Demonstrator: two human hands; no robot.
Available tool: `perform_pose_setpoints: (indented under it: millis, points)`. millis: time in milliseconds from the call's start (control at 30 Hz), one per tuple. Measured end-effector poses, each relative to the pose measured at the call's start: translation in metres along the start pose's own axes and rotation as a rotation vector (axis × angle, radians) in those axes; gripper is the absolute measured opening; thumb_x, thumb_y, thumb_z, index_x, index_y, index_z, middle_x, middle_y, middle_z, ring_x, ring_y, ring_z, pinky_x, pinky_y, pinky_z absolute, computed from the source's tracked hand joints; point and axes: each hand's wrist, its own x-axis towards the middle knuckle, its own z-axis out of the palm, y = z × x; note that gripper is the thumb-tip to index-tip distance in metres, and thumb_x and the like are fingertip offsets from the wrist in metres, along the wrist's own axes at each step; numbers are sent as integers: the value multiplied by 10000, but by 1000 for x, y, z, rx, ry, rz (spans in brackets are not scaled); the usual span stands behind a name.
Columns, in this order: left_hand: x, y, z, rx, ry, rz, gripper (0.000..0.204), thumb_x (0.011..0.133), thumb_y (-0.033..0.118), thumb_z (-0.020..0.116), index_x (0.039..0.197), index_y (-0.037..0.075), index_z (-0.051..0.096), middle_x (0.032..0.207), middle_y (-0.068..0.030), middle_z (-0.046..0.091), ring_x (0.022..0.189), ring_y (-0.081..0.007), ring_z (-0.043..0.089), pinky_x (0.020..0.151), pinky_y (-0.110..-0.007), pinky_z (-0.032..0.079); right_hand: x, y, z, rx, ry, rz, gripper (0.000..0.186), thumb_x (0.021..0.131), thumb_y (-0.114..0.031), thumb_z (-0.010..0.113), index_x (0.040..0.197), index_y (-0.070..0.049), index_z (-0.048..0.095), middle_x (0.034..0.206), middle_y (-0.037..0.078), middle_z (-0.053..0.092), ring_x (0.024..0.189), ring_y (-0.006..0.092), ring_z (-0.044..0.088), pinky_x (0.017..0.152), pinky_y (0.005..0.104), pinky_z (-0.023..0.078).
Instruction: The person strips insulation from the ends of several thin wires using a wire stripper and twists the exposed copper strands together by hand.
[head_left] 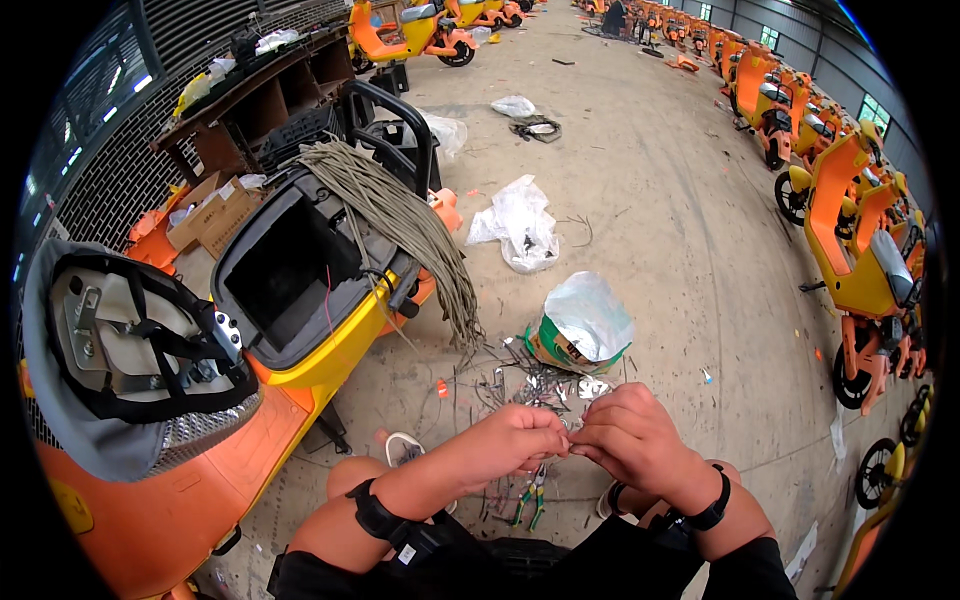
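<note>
Near the lower middle, my left hand (pixel 530 435) and my right hand (pixel 625 440) meet at the fingertips, both pinched on something too small to make out. Below them, green-and-yellow pliers (pixel 530 500) lie on the floor among scraps (pixel 537 382) of cable and small pieces. Just beyond my hands stands an open green-and-white sack (pixel 590 310). To my left, a yellow-and-orange scooter (pixel 350 340) has its storage compartment (pixel 290 285) open and its seat (pixel 95 350) tipped over, underside showing. A bundle of grey-brown cables (pixel 400 240) drapes over the compartment's edge.
Rows of orange-and-yellow scooters (pixel 850 260) line the right side; more (pixel 410 35) stand at the far left. Behind the near scooter are a cluttered workbench (pixel 210 140) and cardboard boxes (pixel 225 220). White plastic bags (pixel 520 225) lie on the floor (pixel 690 250). A person (pixel 612 20) crouches far back.
</note>
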Motion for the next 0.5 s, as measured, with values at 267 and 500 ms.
perform_pose_setpoints:
  millis: [267, 500]
  points:
    - [-15, 9, 23, 1056, 301, 621, 102, 857, 130, 661, 869, 43, 608, 684, -20, 533, 569, -157, 552, 496, -314, 437, -8, -12, 9, 567, -88, 779, 219, 950, -212, 661, 823, -34, 648, 698, 45, 605, 660, 182, 605, 615, 310, 472]
    - [-7, -4, 27, 1516, 406, 953, 158, 771, 135, 706, 785, 74, 560, 687, -43, 495, 574, -246, 596, 482, -378, 459, -5, -6, 13, 1159, -159, 1263, 390, 1015, -290, 576, 783, 19, 631, 647, 21, 585, 590, 114, 565, 579, 272, 457]
